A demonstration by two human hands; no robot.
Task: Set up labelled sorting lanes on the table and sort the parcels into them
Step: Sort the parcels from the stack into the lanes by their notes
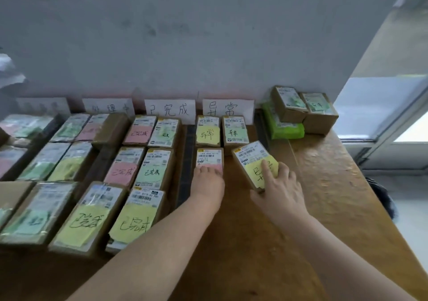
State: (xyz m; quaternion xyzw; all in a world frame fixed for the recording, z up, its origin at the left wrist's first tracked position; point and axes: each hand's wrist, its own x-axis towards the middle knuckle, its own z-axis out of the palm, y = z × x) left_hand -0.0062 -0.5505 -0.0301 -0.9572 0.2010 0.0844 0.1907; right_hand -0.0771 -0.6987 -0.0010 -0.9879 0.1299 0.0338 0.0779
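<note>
Most of the sorting looks done to me; four white paper lane signs (170, 110) lean on the wall beyond both hands, and rows of brown cardboard parcels with coloured notes (143, 173) fill the lanes to the left of the left hand. The left hand (208, 181) lies with flat fingers on the pink-noted cardboard parcel (209, 158) in the last lane; the right hand (276, 186) grips the tilted yellow-noted cardboard parcel (251, 159) just beside it, forefinger stretched on top, thumb at its near end; that parcel is not yet squared up in its row. Left to sort, I'd judge: two small cardboard boxes (289, 106) beyond the right hand, by a green plastic pack (283, 128). A black divider strip (188, 159) runs just left of the left hand; the brown wooden table (324, 180) runs on to the right; I see nothing blocking the slot.
</note>
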